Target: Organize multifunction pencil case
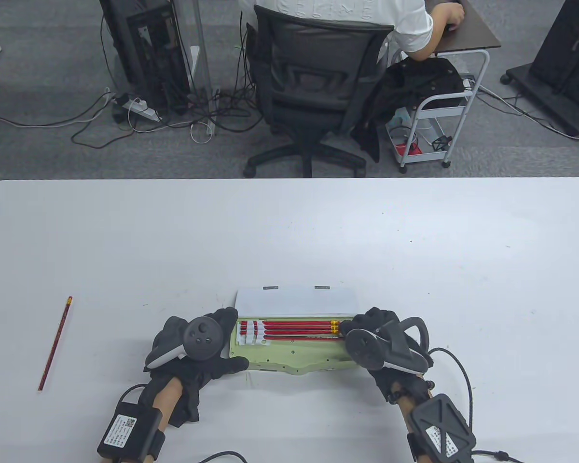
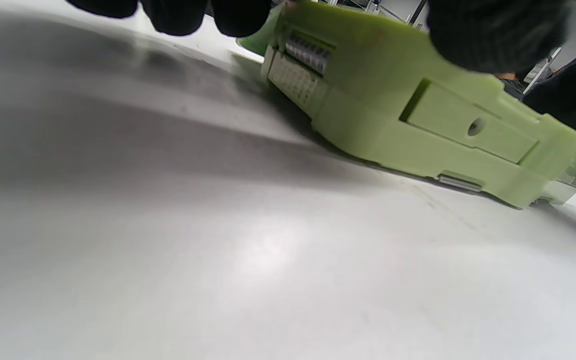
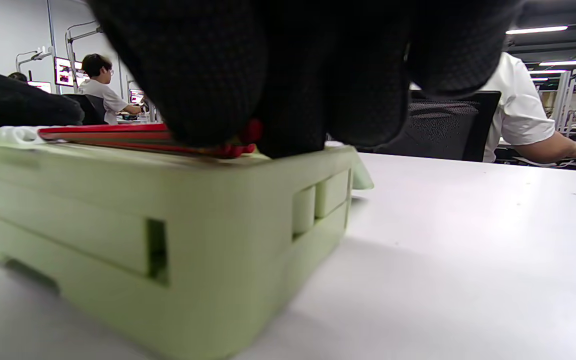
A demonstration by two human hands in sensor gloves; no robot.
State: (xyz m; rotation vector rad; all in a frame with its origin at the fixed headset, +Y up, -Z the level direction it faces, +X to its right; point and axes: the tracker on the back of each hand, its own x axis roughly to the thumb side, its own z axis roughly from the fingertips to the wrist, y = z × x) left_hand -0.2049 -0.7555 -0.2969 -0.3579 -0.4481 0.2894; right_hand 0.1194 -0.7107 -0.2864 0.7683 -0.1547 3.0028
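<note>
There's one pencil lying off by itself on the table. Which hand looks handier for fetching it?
Probably the left hand. The loose pencil lies on the table to that hand's side, away from the green pencil case. The right hand rests at the case's far end on the red pencils there.

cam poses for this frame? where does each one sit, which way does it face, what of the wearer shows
Table view: overhead, facing down and across the table; both gloved hands, left hand, right hand, flank the green pencil case.
Left wrist view: low by the tabletop, facing the case's front side; fingertips at top.
Right wrist view: low at the case's right end; fingers on the red pencils.
Shared: all see the case.
</note>
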